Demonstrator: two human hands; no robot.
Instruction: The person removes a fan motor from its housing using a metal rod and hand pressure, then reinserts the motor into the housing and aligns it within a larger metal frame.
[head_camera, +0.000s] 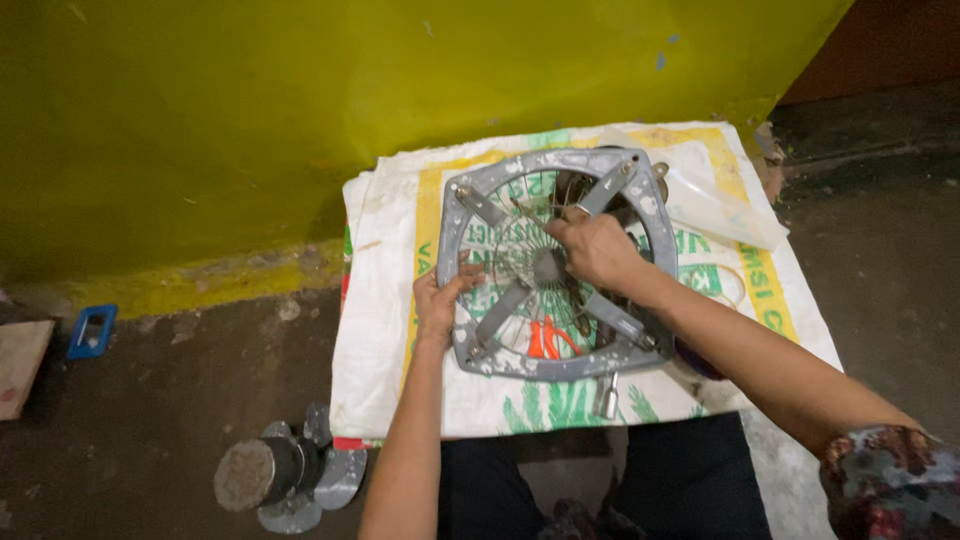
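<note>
Dark trousers, near edge. Woven sack spread on the floor under a grey square fan frame with wire guard. Left hand curled over the frame's left rim, steadying it. Right hand closed on the guard near the hub. Orange-handled tool lies beneath. Fan motor, near left floor. Guard work appears underway; further loosening likely needs a firm hold.

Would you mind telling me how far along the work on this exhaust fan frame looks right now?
Done: a motor with fan blades already lies apart on the floor. In hand: the left hand steadies the grey square fan frame at its edge, while the right hand grips near the wire guard's centre. Left: the frame and guard remain joined on the woven sack; orange-handled pliers lie beneath, unused.
</note>
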